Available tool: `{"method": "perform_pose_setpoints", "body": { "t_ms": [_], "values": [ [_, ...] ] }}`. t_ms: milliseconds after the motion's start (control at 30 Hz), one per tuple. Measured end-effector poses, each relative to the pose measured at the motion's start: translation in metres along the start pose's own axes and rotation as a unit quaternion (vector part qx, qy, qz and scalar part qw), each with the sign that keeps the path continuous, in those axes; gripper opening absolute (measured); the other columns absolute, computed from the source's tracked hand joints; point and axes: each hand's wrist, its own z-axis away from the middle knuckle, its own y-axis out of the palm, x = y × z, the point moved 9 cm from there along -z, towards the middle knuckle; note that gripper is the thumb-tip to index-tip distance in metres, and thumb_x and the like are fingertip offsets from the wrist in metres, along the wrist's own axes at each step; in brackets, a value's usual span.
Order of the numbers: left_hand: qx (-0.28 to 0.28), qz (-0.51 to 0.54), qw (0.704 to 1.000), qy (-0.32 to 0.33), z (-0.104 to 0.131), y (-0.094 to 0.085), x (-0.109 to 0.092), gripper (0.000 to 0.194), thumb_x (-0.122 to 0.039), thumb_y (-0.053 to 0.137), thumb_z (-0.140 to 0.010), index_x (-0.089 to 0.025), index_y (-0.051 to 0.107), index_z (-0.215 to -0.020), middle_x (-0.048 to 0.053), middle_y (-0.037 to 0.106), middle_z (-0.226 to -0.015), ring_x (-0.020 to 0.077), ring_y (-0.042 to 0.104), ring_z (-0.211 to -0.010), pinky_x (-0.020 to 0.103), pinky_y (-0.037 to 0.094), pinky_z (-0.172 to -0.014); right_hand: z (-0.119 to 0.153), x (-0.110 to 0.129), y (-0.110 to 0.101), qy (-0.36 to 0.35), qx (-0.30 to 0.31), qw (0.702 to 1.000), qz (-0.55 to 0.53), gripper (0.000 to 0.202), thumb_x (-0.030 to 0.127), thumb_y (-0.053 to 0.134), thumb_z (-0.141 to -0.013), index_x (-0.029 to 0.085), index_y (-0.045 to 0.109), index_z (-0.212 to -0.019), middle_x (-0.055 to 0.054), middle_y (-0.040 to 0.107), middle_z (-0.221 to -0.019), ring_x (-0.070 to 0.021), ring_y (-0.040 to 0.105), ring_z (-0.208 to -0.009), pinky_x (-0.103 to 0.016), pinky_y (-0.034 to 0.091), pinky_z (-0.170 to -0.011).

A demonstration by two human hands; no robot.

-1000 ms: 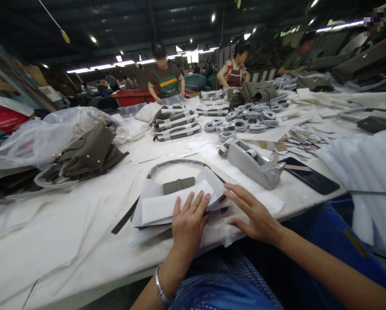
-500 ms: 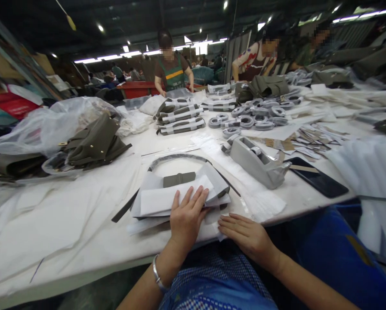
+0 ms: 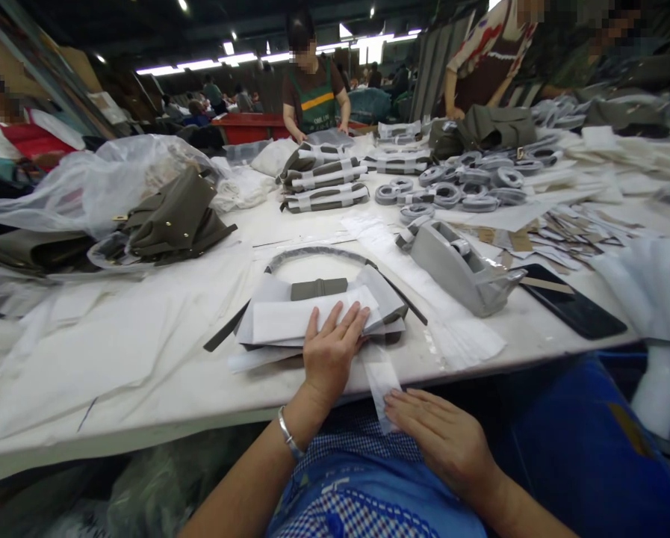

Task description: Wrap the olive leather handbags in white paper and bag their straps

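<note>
One padded bag (image 3: 319,289) under spread left fingers (image 3: 332,321), right fingers (image 3: 420,407) touching strip (image 3: 380,377), grip unclear

Small pale letters (image 3: 323,120) sit on the green apron (image 3: 311,112) of the person (image 3: 290,91) across the counter (image 3: 312,229), just under its yellow stripe (image 3: 317,100). They are too tiny to read for sure. The blue apron (image 3: 418,504) in front has white marks (image 3: 337,486) like letters, but they are too blurry to read.

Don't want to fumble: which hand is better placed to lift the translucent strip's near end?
Probably the right hand: it's at the near end of the translucent strip, while the left hand lies on the white padding.
</note>
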Motion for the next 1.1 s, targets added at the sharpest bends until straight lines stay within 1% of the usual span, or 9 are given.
{"method": "perform_pose_setpoints", "body": {
  "t_ms": [167,333,467,567,633,700,833,967,1100],
  "values": [
    [0.006,0.0,1.0,-0.002,0.0,0.004,0.001,0.043,-0.039,0.054,-0.098,-0.032,0.053,-0.14,0.003,0.059,-0.138,0.0245,0.053,-0.132,0.053,0.027,-0.119,-0.008,0.011,-0.008,0.004,-0.004,1.0,0.02,0.022,0.008,0.061,-0.091,0.014,0.07,-0.11,-0.007,0.077,-0.109,-0.0171,0.071,-0.105,-0.032,0.055,-0.102],
    [-0.002,0.006,1.0,0.008,0.002,0.005,-0.002,0.042,-0.039,0.051,-0.099,-0.031,0.052,-0.14,0.002,0.058,-0.139,0.0238,0.053,-0.132,0.053,0.025,-0.119,-0.033,0.014,-0.031,0.011,-0.011,1.0,0.027,0.021,0.01,0.055,-0.094,0.018,0.071,-0.106,-0.004,0.078,-0.102,-0.0151,0.074,-0.094,-0.028,0.058,-0.094],
    [-0.011,0.016,0.999,0.026,0.004,0.004,-0.008,0.042,-0.039,0.052,-0.099,-0.03,0.052,-0.14,0.002,0.059,-0.138,0.0237,0.054,-0.131,0.054,0.024,-0.12,-0.068,0.001,-0.056,0.024,-0.031,0.998,0.046,0.022,0.007,0.055,-0.093,0.02,0.071,-0.101,-0.001,0.079,-0.097,-0.0141,0.075,-0.087,-0.027,0.057,-0.091],
    [-0.024,0.021,0.999,0.031,0.006,0.003,-0.01,0.041,-0.035,0.053,-0.099,-0.029,0.053,-0.139,0.003,0.06,-0.138,0.0242,0.054,-0.13,0.055,0.025,-0.119,-0.099,-0.021,-0.059,0.041,-0.031,0.997,0.055,0.019,0.011,0.056,-0.094,0.02,0.072,-0.097,-0.001,0.079,-0.093,-0.0153,0.074,-0.084,-0.028,0.055,-0.087],
    [-0.03,0.025,0.999,0.037,0.007,0.002,-0.011,0.038,-0.028,0.052,-0.1,-0.027,0.054,-0.138,0.003,0.061,-0.138,0.0242,0.054,-0.13,0.056,0.026,-0.119,-0.118,-0.045,-0.052,0.067,-0.02,0.996,0.055,0.018,0.015,0.057,-0.095,0.022,0.073,-0.095,-0.001,0.079,-0.093,-0.0168,0.073,-0.085,-0.028,0.055,-0.083],
    [-0.036,0.031,0.998,0.045,0.008,0.002,-0.012,0.034,-0.022,0.05,-0.1,-0.024,0.058,-0.133,0.003,0.062,-0.136,0.0246,0.053,-0.131,0.056,0.026,-0.119,-0.133,-0.072,-0.036,0.108,0.007,0.992,0.058,0.016,0.019,0.06,-0.094,0.024,0.075,-0.093,0.0,0.079,-0.094,-0.0185,0.073,-0.086,-0.029,0.054,-0.08],
    [-0.053,0.041,0.997,0.047,0.01,0.001,-0.011,0.028,-0.019,0.049,-0.1,-0.017,0.063,-0.124,0.006,0.066,-0.132,0.0249,0.054,-0.131,0.055,0.026,-0.12,-0.145,-0.121,0.007,0.208,0.118,0.97,0.033,0.014,0.027,0.063,-0.093,0.025,0.077,-0.09,-0.002,0.078,-0.1,-0.0223,0.071,-0.096,-0.033,0.052,-0.084],
    [-0.053,0.073,0.995,0.049,0.009,-0.007,-0.01,0.032,-0.013,0.046,-0.099,-0.014,0.059,-0.128,0.008,0.065,-0.132,0.022,0.057,-0.127,0.05,0.033,-0.118,-0.146,-0.141,0.032,0.227,0.181,0.957,-0.004,0.009,0.024,0.068,-0.088,0.027,0.076,-0.086,0.001,0.077,-0.099,-0.0209,0.068,-0.1,-0.032,0.049,-0.087],
    [-0.013,0.133,0.99,0.043,0.007,-0.023,-0.008,0.041,-0.012,0.044,-0.094,-0.015,0.056,-0.133,0.01,0.059,-0.139,0.0211,0.054,-0.13,0.046,0.037,-0.116,-0.15,-0.154,0.045,0.23,0.231,0.945,-0.039,0.006,0.026,0.075,-0.08,0.025,0.075,-0.074,0.001,0.074,-0.09,-0.0187,0.067,-0.09,-0.027,0.048,-0.078]
  ]
}}
